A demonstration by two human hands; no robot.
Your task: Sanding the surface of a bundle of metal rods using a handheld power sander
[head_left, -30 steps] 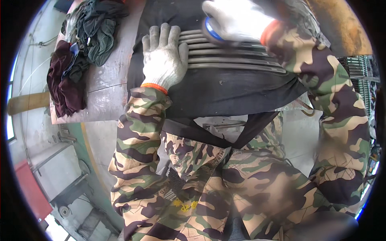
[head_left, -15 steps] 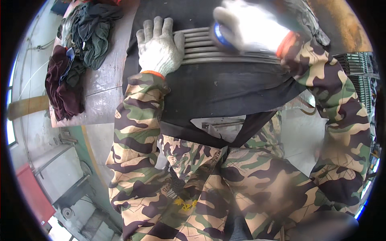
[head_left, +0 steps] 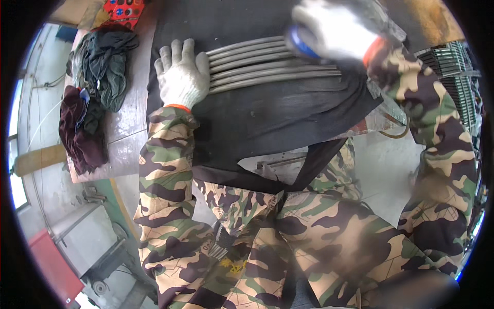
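Observation:
Several grey metal rods (head_left: 247,67) lie side by side on a black cloth (head_left: 257,110). Their left ends run under my left hand (head_left: 181,77), which is in a white knitted glove with an orange cuff. Its fingers are spread and it lies flat. My right hand (head_left: 337,31), also gloved and smeared by motion, is closed around a round, blue-edged thing (head_left: 302,42) at the far right part of the rods. Glove and blur hide most of that thing, so its kind is unclear. The nearer rods' right ends show below this hand.
Crumpled dark rags (head_left: 105,67) and a maroon cloth (head_left: 77,129) lie on the metal table (head_left: 126,134) at left. A red patterned item (head_left: 123,13) is at the back. More metal rods (head_left: 455,72) are stacked at the right. A wooden board (head_left: 41,159) juts out at far left.
The view has shifted a little. My right hand, with the blue-edged thing, has moved rightward along the rods, and their nearer right ends now show. My left hand stays flat on the left ends.

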